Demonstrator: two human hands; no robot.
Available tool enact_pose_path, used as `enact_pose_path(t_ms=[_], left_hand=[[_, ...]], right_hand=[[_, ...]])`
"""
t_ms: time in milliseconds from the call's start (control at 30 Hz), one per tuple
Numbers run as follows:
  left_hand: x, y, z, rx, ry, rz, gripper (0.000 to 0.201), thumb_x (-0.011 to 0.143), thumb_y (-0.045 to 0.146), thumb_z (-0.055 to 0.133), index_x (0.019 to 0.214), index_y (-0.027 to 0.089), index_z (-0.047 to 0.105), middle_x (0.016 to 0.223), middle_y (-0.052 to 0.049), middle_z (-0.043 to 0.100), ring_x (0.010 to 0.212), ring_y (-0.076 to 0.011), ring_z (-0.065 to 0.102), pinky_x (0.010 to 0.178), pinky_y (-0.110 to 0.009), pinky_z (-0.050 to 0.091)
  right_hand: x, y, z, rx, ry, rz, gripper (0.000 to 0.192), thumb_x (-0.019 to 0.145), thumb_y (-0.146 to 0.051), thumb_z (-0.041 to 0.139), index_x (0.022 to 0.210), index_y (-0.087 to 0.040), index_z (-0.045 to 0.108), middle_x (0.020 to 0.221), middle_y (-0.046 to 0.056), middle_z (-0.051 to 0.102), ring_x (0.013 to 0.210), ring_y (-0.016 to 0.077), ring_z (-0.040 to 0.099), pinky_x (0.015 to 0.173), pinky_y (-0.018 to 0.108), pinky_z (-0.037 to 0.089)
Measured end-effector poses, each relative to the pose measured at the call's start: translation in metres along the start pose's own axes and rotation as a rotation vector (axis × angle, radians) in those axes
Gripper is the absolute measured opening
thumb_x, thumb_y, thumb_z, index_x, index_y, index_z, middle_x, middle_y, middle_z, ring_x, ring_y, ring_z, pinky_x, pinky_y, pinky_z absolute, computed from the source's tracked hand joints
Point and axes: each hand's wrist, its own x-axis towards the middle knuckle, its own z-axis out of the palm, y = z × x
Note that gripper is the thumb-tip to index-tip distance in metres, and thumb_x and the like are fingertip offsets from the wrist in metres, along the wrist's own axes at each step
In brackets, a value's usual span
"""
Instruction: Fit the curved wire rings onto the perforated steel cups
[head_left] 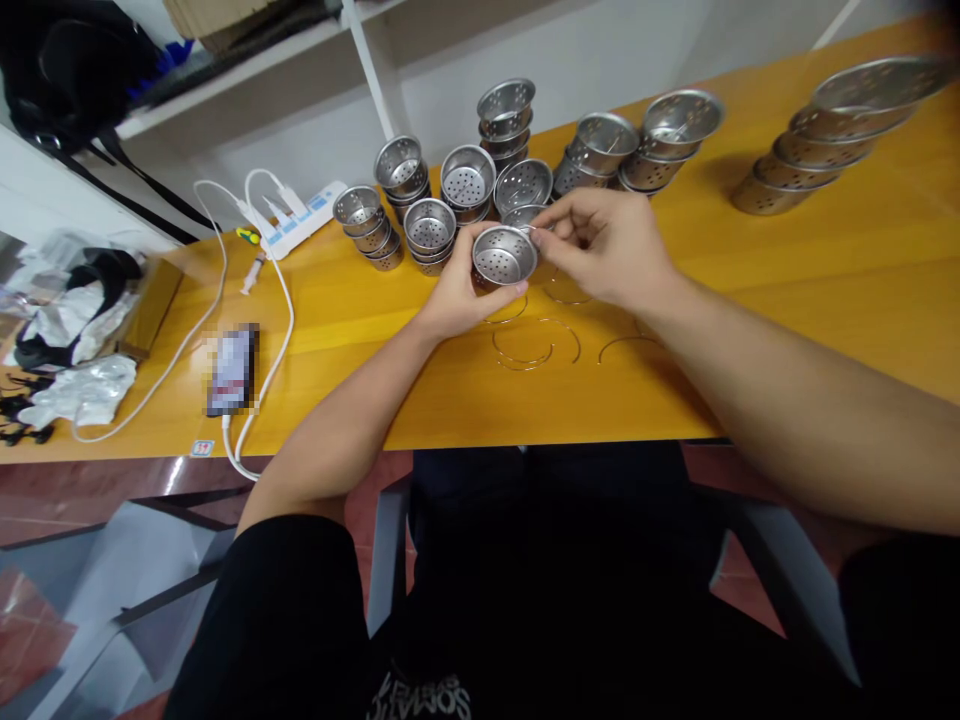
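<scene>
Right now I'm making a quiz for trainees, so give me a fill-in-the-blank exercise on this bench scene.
1. The left hand holds a perforated metal ____ over the table.
2. The right hand pinches at that held basket's ____.
3. Thin wire ____ lie on the table just in front of the hands.
4. The white power strip lies to the ____ of the stacked baskets.

Missing words: basket; rim; rings; left
</scene>
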Motion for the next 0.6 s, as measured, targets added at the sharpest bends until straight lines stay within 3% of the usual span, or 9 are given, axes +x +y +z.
enact_pose_path(t_ms=[167, 367, 600], left_hand=[[-0.0013, 0.0021, 0.0005, 0.016, -0.004, 0.001, 0.090, 0.113, 0.065, 0.081, 0.183, 0.033, 0.034, 0.171, -0.017, 0.061, 0.162, -0.0344, 0.075, 0.139, -0.059, 0.066], [-0.0021, 0.0037, 0.0022, 0.027, -0.024, -0.006, 0.086, 0.115, 0.065, 0.077, 0.182, 0.031, 0.036, 0.169, -0.016, 0.063, 0.158, -0.0333, 0.078, 0.135, -0.056, 0.068], [-0.0025, 0.0041, 0.0014, 0.044, -0.078, 0.015, 0.092, 0.117, 0.071, 0.072, 0.188, 0.031, 0.028, 0.172, -0.018, 0.060, 0.160, -0.0354, 0.075, 0.136, -0.059, 0.066]], right_hand=[[-0.0006, -0.0019, -0.0011, -0.023, -0.007, -0.026, 0.059, 0.115, -0.070, 0.066, 0.142, -0.021, 0.084, 0.122, 0.019, 0.082, 0.105, 0.0336, 0.069, 0.099, 0.051, 0.061], [-0.0004, -0.0076, 0.0035, -0.105, -0.040, 0.009, 0.066, 0.116, -0.085, 0.058, 0.140, -0.030, 0.087, 0.126, 0.017, 0.085, 0.116, 0.0391, 0.072, 0.110, 0.055, 0.062], [0.0031, -0.0025, 0.0084, -0.147, -0.032, 0.034, 0.068, 0.118, -0.086, 0.053, 0.146, -0.033, 0.085, 0.134, 0.015, 0.086, 0.122, 0.0398, 0.073, 0.114, 0.056, 0.063]])
